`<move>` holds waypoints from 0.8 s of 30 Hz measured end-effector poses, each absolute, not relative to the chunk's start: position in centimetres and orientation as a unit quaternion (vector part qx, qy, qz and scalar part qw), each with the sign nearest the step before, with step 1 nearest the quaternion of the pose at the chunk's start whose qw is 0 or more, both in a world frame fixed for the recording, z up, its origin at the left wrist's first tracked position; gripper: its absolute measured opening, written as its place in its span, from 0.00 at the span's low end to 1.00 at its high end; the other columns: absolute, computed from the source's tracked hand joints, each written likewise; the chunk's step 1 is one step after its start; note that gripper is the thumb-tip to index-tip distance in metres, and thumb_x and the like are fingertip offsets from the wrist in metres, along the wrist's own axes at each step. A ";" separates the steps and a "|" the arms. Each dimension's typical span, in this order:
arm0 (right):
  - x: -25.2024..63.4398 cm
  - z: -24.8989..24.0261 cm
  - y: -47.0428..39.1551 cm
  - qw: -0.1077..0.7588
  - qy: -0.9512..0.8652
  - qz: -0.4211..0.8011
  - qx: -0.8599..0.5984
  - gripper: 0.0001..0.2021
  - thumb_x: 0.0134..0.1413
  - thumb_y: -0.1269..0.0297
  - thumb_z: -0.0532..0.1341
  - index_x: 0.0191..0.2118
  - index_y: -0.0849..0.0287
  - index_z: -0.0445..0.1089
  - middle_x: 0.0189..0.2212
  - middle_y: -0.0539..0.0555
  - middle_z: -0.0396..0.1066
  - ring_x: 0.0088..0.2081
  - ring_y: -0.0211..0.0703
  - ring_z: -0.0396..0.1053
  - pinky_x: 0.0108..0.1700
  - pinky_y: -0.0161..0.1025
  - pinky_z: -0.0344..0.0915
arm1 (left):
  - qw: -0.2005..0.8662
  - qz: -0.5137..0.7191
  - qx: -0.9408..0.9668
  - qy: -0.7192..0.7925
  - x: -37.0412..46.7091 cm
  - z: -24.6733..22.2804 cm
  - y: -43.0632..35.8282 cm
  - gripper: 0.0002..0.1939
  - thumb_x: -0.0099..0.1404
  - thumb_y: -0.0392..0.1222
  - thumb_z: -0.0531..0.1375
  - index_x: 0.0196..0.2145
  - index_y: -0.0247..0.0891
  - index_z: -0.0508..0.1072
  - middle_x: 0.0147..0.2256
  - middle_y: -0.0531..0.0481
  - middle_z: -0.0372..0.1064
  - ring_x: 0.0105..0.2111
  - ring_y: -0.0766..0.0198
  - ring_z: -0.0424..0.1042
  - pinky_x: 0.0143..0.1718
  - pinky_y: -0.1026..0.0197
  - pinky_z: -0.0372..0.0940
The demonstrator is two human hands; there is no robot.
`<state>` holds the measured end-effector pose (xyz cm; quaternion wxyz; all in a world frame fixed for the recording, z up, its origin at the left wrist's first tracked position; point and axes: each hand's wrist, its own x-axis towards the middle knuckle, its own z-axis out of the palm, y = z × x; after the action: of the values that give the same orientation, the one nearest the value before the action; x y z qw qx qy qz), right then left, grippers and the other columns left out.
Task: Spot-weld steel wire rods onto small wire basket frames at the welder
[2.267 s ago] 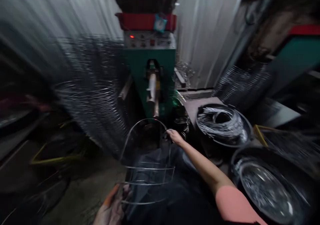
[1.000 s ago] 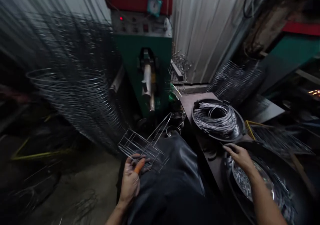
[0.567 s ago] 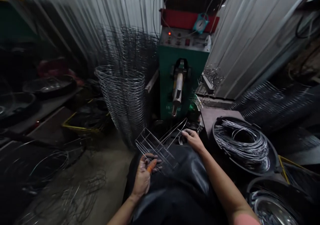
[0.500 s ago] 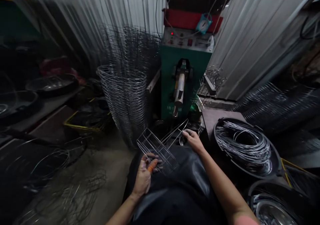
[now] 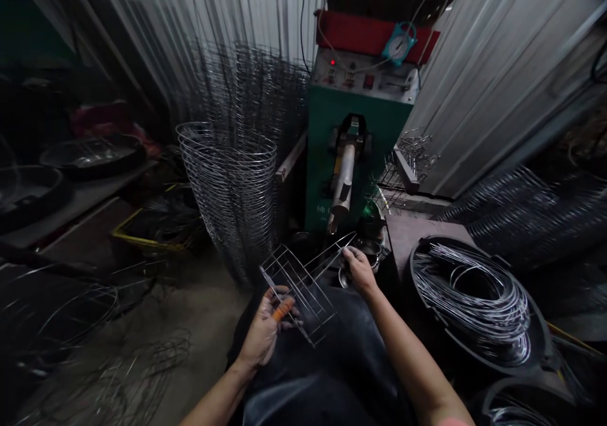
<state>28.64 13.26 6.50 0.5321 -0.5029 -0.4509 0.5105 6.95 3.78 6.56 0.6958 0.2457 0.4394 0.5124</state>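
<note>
Wire rack frame held over the lap between both hands, long axis slanting up-right toward the green welding machine. Left hand clasping the near end, right hand pinching the far tip.

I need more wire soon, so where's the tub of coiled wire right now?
In the head view, the tub of coiled wire sits low on the person's right, just beyond the right forearm and right of the green machine.
</note>
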 end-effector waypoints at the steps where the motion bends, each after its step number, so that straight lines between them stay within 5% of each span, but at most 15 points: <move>1: 28.5 6.4 13.5 0.541 -0.446 0.515 -0.493 0.18 0.44 0.47 0.61 0.23 0.59 0.61 0.18 0.46 0.55 0.20 0.32 0.52 0.23 0.32 0.50 | 0.700 0.510 0.241 0.438 6.9 6.6 4.0 0.21 0.50 0.42 0.65 0.40 0.42 0.62 0.29 0.57 0.64 0.27 0.69 0.68 0.31 0.59 0.69; 24: 28.4 6.7 16.9 0.546 -0.404 0.536 -0.502 0.18 0.39 0.48 0.63 0.26 0.60 0.66 0.19 0.46 0.59 0.20 0.32 0.56 0.24 0.32 0.54 | 0.681 0.518 0.228 0.464 8.2 8.6 6.1 0.22 0.46 0.43 0.67 0.38 0.41 0.62 0.28 0.58 0.63 0.25 0.70 0.67 0.27 0.60 0.69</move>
<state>28.36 16.90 6.68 0.5458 -0.5016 -0.4045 0.5356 8.20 6.14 8.56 0.6811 0.2279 0.4642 0.5184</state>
